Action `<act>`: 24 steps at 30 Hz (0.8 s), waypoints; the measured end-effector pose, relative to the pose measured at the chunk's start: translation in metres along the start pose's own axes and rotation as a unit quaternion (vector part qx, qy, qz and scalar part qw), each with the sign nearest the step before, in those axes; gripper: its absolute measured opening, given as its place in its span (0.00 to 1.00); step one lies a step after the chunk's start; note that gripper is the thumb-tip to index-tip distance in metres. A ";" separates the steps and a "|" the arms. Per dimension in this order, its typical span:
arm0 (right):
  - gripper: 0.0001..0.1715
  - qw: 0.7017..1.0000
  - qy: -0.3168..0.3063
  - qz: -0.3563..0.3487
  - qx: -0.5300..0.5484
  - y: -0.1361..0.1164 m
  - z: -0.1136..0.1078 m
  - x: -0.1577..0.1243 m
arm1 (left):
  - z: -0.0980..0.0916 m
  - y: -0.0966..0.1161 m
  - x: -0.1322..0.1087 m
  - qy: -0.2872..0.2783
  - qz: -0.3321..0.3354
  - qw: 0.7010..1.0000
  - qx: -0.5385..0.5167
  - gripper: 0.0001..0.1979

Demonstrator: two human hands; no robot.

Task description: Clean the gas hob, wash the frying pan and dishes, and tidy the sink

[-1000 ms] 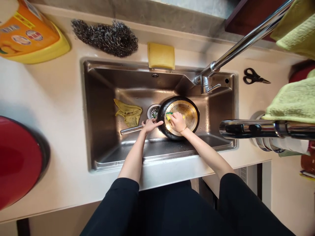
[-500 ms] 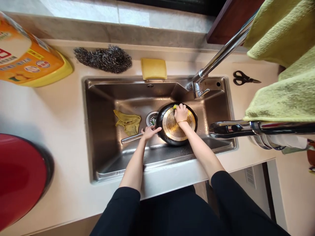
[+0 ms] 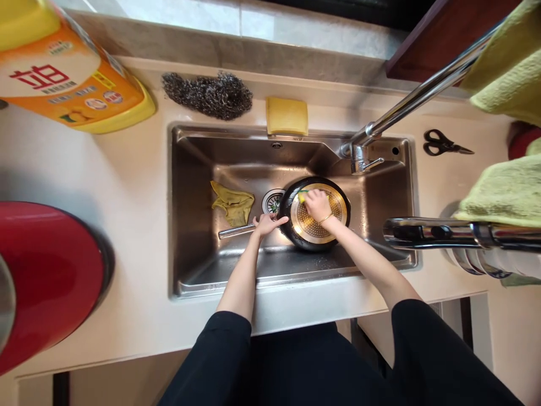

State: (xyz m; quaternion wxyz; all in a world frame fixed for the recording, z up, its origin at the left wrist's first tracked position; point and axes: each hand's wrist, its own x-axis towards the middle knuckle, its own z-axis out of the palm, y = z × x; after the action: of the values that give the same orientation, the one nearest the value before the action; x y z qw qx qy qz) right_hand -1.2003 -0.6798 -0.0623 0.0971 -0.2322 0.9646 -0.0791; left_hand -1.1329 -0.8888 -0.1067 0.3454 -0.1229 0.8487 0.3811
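A black frying pan [image 3: 319, 225] lies bottom up in the steel sink [image 3: 194, 225], its gold dotted base facing me. My left hand [image 3: 266, 224] is closed round the pan's metal handle where it meets the pan. My right hand [image 3: 318, 204] presses a yellow-green sponge [image 3: 302, 197] against the upper left part of the pan's base; only a sliver of the sponge shows past the fingers.
A crumpled yellow cloth [image 3: 234, 204] lies in the sink left of the drain [image 3: 273, 201]. Steel wool [image 3: 209, 93] and a yellow sponge [image 3: 287, 115] sit behind the sink. Tap [image 3: 406, 107], scissors [image 3: 443, 144], orange detergent bottle [image 3: 67, 73], red lid [image 3: 42, 276], green towels [image 3: 505, 192].
My right hand with the sponge went from the pan base's left side to its top edge, then back down-left. The left hand kept hold of the handle. The view shifted slightly.
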 end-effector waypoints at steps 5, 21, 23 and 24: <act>0.20 0.999 0.021 0.030 -0.013 0.003 -0.003 -0.001 | -0.001 0.002 0.000 -0.004 -0.013 1.000 0.008 0.26; 0.11 0.947 0.145 0.196 0.210 -0.004 -0.005 -0.008 | -0.005 0.008 -0.006 -0.019 -0.008 1.000 0.020 0.28; 0.09 0.883 0.115 0.177 0.418 -0.020 -0.018 -0.009 | -0.013 0.016 -0.011 -0.017 -0.015 0.999 0.042 0.30; 0.11 0.823 0.090 0.185 0.530 -0.030 -0.026 -0.008 | -0.021 0.021 -0.015 -0.011 -0.015 0.998 0.056 0.30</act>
State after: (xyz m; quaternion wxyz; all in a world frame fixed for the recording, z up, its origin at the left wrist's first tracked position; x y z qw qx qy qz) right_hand -1.1864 -0.6996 -0.0303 0.1304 0.0458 0.8032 -0.5795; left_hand -1.1423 -0.8903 -0.0746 0.3666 -0.1118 0.8630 0.3290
